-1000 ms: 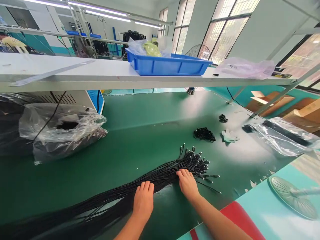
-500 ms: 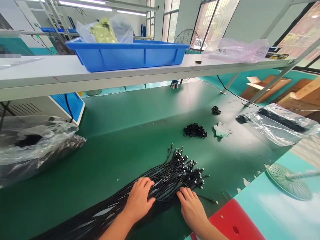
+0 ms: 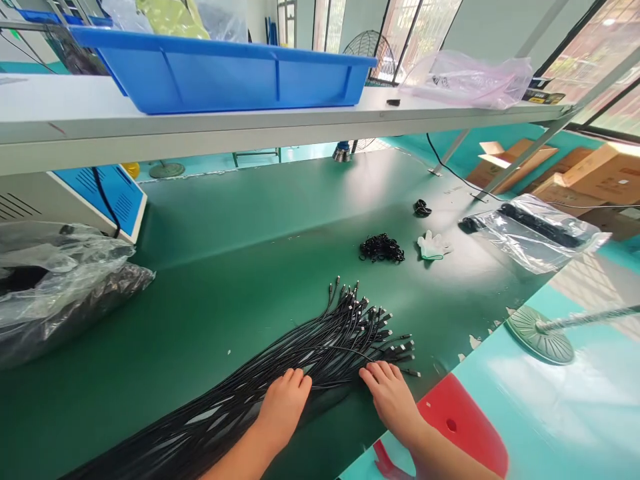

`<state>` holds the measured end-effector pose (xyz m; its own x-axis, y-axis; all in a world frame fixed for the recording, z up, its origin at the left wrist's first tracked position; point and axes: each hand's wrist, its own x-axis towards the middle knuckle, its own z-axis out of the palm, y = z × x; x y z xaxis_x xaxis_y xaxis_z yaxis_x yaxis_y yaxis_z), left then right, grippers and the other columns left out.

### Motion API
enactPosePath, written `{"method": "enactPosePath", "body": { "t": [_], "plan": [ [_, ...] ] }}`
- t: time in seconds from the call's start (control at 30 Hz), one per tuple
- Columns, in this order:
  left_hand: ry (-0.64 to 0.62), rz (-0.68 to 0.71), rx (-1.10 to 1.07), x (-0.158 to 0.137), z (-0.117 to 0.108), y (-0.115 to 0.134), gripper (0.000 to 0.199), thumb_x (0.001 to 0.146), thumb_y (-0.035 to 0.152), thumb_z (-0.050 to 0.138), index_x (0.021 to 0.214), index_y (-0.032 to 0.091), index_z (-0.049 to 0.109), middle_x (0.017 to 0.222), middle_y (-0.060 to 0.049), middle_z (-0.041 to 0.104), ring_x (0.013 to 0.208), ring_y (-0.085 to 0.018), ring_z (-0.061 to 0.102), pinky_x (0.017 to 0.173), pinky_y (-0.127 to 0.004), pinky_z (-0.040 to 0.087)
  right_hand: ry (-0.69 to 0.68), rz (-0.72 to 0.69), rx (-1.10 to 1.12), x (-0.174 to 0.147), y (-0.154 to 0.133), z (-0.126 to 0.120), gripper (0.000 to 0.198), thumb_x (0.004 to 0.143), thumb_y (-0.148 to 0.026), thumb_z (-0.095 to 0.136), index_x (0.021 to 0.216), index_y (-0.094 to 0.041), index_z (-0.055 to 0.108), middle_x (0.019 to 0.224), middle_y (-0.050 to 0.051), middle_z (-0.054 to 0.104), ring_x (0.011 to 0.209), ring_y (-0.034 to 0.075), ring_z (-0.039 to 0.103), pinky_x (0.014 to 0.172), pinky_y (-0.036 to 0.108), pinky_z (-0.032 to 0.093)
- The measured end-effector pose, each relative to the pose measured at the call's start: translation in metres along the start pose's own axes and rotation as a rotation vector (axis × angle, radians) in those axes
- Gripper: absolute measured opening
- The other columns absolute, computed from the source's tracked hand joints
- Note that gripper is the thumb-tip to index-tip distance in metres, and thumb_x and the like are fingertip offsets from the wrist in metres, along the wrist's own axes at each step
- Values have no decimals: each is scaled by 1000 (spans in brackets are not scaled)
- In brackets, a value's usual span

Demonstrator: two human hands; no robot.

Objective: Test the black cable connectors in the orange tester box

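Note:
A long bundle of black cables (image 3: 240, 383) lies across the green table, running from the lower left up to a fan of small metal-tipped plugs at its right end. On the near edge of this bundle, my left hand (image 3: 285, 405) is closed, its fingers curled around some cables. Further right, close to the plugs, my right hand (image 3: 393, 398) pinches cables with bent fingers. Which strands each hand holds is partly hidden by the fingers. One plug end pokes out just beyond the right fingertips.
Black cable ties or rings (image 3: 382, 248) lie in a heap beyond the plugs, with a white glove (image 3: 433, 245) beside them. Plastic bags (image 3: 65, 293) sit at left, another (image 3: 535, 230) at right. A shelf carries a blue bin (image 3: 225, 77). A red stool (image 3: 463, 420) stands by the table edge.
My left hand's fingers and thumb have drawn together on the cables. The loose plug end beside my right hand has pulled in closer to the bundle. The camera view has shifted.

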<state>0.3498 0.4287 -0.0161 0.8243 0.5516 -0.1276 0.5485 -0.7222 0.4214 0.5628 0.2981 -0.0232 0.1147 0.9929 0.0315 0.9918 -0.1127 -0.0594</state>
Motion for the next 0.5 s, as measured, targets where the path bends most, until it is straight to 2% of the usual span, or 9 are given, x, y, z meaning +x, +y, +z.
{"method": "enactPosePath", "body": {
  "t": [0.07, 0.13, 0.17, 0.2, 0.27, 0.33, 0.37, 0.43, 0.5],
  "plan": [
    [90, -4, -45, -3, -2, -3, 28, 82, 0, 43, 80, 20, 62, 83, -7, 70, 79, -24, 64, 68, -36, 50, 19, 76, 58, -7, -11, -11, 32, 69, -1, 52, 93, -20, 61, 97, 7, 64, 94, 25, 52, 85, 38, 33],
    [207, -15, -114, -6, -8, -7, 22, 89, 8, 41, 88, 20, 60, 89, -8, 70, 83, -22, 65, 75, -35, 49, -33, 265, 340, -3, -29, -24, 18, 75, -10, 51, 86, -20, 61, 93, 8, 65, 94, 26, 53, 84, 40, 37],
    [263, -13, -154, -9, -11, -8, 19, 91, 12, 40, 91, 20, 58, 90, -8, 70, 85, -21, 65, 77, -34, 49, -104, 421, 614, 3, -40, -31, 12, 81, -19, 49, 83, -20, 61, 87, 8, 65, 87, 25, 56, 78, 39, 40],
    [307, 1, -194, -13, -14, -8, 17, 91, 15, 40, 94, 20, 56, 90, -8, 70, 85, -20, 65, 77, -33, 49, -260, 576, 967, 10, -50, -36, 15, 83, -31, 49, 81, -20, 60, 79, 7, 65, 76, 23, 58, 70, 37, 44],
    [350, 69, -269, -23, -20, -8, 14, 90, 15, 42, 93, 22, 54, 84, -5, 70, 78, -18, 66, 72, -29, 50, -357, 895, 1728, 26, -67, -43, 32, 84, -48, 45, 87, -18, 58, 83, 7, 66, 77, 20, 62, 68, 34, 48],
    [353, 149, -326, -33, -24, -6, 15, 87, 13, 45, 92, 24, 54, 78, -2, 70, 71, -16, 66, 66, -26, 51, -203, 1111, 2286, 40, -77, -46, 33, 83, -48, 50, 88, -16, 56, 85, 6, 67, 79, 16, 64, 72, 28, 49],
    [355, 171, -347, -37, -26, -6, 16, 86, 12, 46, 91, 25, 54, 77, -1, 70, 69, -15, 66, 65, -26, 51, -91, 1164, 2454, 43, -79, -48, 28, 82, -44, 54, 87, -16, 56, 80, 4, 68, 75, 13, 65, 71, 25, 49],
    [366, 175, -382, -41, -29, -6, 16, 85, 12, 47, 91, 25, 55, 77, 0, 70, 68, -15, 65, 64, -26, 50, 40, 1182, 2600, 43, -79, -51, 17, 81, -32, 60, 86, -16, 56, 64, -2, 64, 61, 9, 63, 62, 20, 49],
    [393, 103, -408, -38, -34, -9, 13, 86, 16, 47, 89, 25, 56, 77, -1, 69, 70, -15, 65, 65, -26, 51, 62, 1130, 2594, 38, -76, -52, 17, 80, -26, 61, 93, -17, 57, 64, -2, 65, 59, 10, 64, 59, 21, 50]
  ]
}}
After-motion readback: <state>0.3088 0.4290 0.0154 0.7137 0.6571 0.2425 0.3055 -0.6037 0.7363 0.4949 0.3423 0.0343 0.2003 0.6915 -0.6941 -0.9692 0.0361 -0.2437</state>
